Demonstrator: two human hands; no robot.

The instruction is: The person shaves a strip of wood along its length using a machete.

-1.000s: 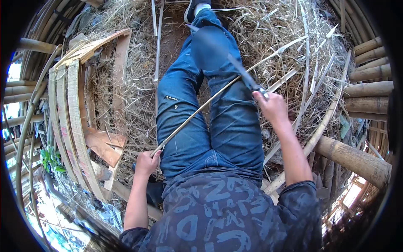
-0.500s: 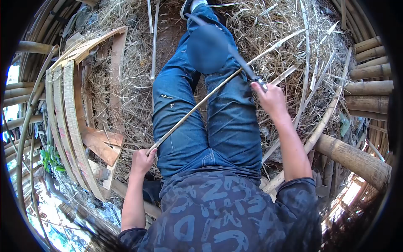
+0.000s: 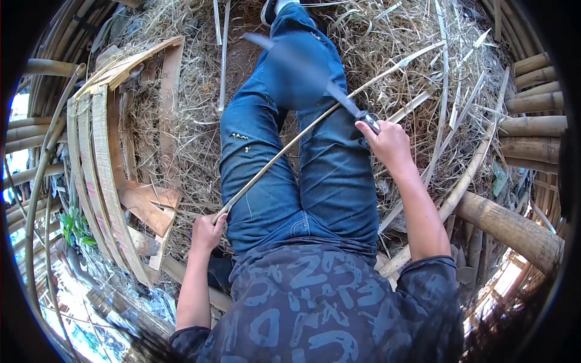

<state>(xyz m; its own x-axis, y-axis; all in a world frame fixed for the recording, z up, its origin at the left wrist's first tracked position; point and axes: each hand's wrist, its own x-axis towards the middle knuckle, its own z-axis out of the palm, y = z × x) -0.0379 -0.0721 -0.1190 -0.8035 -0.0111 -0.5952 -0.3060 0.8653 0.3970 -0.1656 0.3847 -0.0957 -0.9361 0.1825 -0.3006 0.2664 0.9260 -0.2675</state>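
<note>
Over the jeans [image 3: 339, 181], knife [image 3: 353, 109] crosses strip [image 3: 272, 161]

Hands: two, one left [image 3: 209, 232], one right [image 3: 390, 145]; knife [image 3: 345, 101], one; long strip [image 3: 290, 146] across mid-frame, one. Upper centre: two loose pale strips [image 3: 223, 60]. Left of frame: one wooden crate [image 3: 170, 85], three long slats [image 3: 104, 139] on its outer side; lower right, one thick bamboo pole [image 3: 511, 230].
</note>
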